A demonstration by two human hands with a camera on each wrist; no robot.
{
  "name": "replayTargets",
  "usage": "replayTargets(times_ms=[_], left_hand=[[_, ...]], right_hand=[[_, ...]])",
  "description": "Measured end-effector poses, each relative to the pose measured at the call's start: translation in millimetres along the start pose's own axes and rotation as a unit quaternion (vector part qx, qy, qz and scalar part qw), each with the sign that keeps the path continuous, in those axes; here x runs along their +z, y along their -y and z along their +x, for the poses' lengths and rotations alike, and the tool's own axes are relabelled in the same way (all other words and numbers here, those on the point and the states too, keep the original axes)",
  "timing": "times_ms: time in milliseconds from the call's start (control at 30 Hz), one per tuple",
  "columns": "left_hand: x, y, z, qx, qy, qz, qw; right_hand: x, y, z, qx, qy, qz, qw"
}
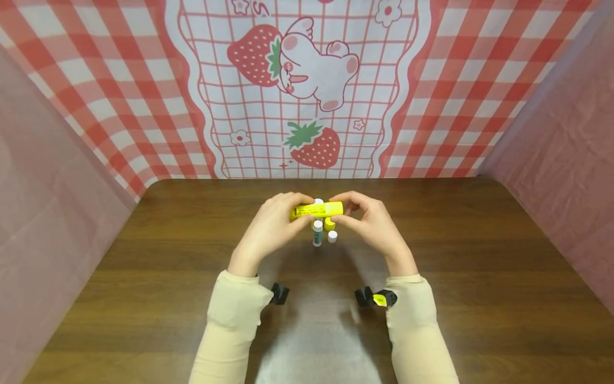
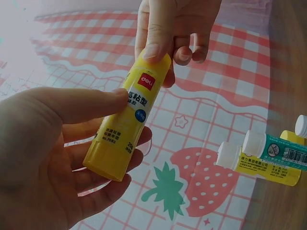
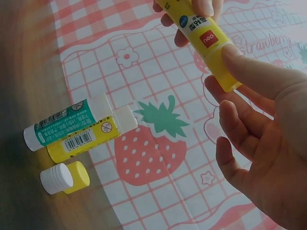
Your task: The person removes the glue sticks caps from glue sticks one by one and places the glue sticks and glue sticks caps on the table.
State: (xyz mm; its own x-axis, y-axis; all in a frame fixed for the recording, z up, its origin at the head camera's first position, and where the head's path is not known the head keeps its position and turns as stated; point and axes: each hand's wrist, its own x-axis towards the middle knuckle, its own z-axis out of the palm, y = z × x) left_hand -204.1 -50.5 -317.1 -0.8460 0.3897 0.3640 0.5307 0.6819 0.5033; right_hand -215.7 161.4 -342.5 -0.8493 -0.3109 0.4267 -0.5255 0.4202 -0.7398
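A yellow glue stick [image 1: 314, 210] with a red label mark is held level above the table between both hands. My left hand [image 1: 274, 221] grips its body, thumb along the printed side and fingers beneath. At the other end, my right hand [image 1: 371, 221] pinches the yellow cap [image 3: 224, 72] between thumb and fingers. The cap sits on the stick in both wrist views. Below stand a green and white glue stick [image 1: 317, 234] and a second yellow glue stick [image 3: 81, 139] with a white top; the held stick partly hides the latter in the head view.
Beside the standing sticks, a white cap [image 1: 332, 236] and a yellow cap [image 1: 329, 224] rest on the brown wooden table [image 1: 144, 298]. A red-checked strawberry cloth [image 1: 307, 149] hangs at the back, with pink cloth [image 1: 551, 133] at the sides.
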Motion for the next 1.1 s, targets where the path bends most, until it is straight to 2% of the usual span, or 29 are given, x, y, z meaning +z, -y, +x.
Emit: replayTargets(times_ms=[200,400,667,900,1100], left_hand=[[1.0,-2.6,-0.9,-0.002,-0.019,0.028,0.9994],[1.2,-3.9,-0.9,-0.009,-0.036,0.031,0.9988],[1.7,-2.8,-1.4,0.011,-0.048,0.038,0.9981],[1.2,-2.8,-1.2,0.02,-0.046,0.032,0.9982],[1.8,-3.0,0.1,0.031,-0.041,0.006,0.9987]], right_hand=[[1.2,1.9,1.0,-0.022,-0.014,-0.003,0.9997],[2.3,8.0,1.2,-0.014,-0.013,-0.005,0.9998],[1.6,2.2,1.1,-0.016,-0.001,0.004,0.9999],[0.7,0.4,-0.1,-0.039,-0.013,0.013,0.9991],[-4.2,3.1,-2.2,-0.044,-0.021,0.006,0.9988]])
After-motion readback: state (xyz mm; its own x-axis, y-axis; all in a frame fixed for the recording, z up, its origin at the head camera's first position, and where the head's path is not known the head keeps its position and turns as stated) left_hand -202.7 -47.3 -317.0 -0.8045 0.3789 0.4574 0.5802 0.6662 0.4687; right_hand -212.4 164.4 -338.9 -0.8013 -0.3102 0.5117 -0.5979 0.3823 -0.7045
